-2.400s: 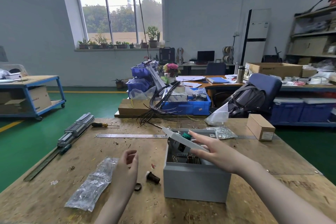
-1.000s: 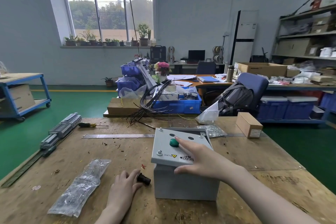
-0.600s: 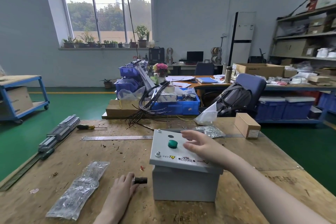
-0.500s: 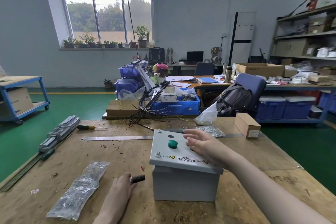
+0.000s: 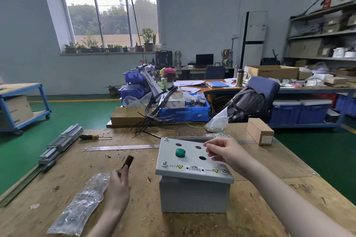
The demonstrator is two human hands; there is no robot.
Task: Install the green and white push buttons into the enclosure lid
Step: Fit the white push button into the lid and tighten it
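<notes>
A grey enclosure [image 5: 194, 196] stands on the wooden workbench with its grey lid [image 5: 190, 161] resting tilted on top. A green push button [image 5: 180, 152] sits in one lid hole; three other holes are bare. My left hand [image 5: 117, 183] is raised left of the box, fingers pinching a small dark push-button part [image 5: 128, 161] that points up. My right hand [image 5: 223, 152] hovers over the lid's right side, fingers loosely curled, holding nothing that I can see.
A clear plastic bag of parts [image 5: 81, 204] lies by my left forearm. A steel ruler [image 5: 121, 148], a screwdriver [image 5: 90, 137] and metal rail pieces [image 5: 61, 142] lie further left. A small cardboard box [image 5: 260, 133] and a black wire bundle [image 5: 154, 119] sit at the far edge.
The lid was lowered onto the enclosure by my right hand, which has now lifted off it. My left hand picked the dark part up from the bench and raised it.
</notes>
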